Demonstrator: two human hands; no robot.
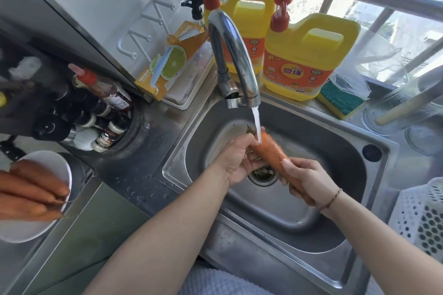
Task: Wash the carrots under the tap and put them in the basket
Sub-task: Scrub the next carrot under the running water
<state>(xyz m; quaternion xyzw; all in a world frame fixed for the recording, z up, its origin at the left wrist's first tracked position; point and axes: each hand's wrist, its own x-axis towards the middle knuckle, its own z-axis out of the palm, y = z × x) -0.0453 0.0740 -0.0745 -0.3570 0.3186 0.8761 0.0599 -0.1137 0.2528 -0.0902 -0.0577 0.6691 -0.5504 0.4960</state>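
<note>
A steel sink (359,175) sits at the centre of a kitchen counter, and everything here is placed from it. Far to the left of the sink, a white plate (48,163) holds several unwashed carrots (31,187), likely kept on the dry side to wait their turn. Above the sink's back rim, the curved tap (236,60) runs a thin stream into the basin. Over the drain, the left hand (236,163) grips the leafy top end of one carrot (269,153), fingers curled around it, so the water lands on the thick shoulder. Just right of that, the right hand (309,184) is closed around the carrot's lower end, steadying it at a slant. At the sink's right edge stands the white perforated basket (417,213), close by, probably to receive washed carrots. It looks empty, though only part shows.
</note>
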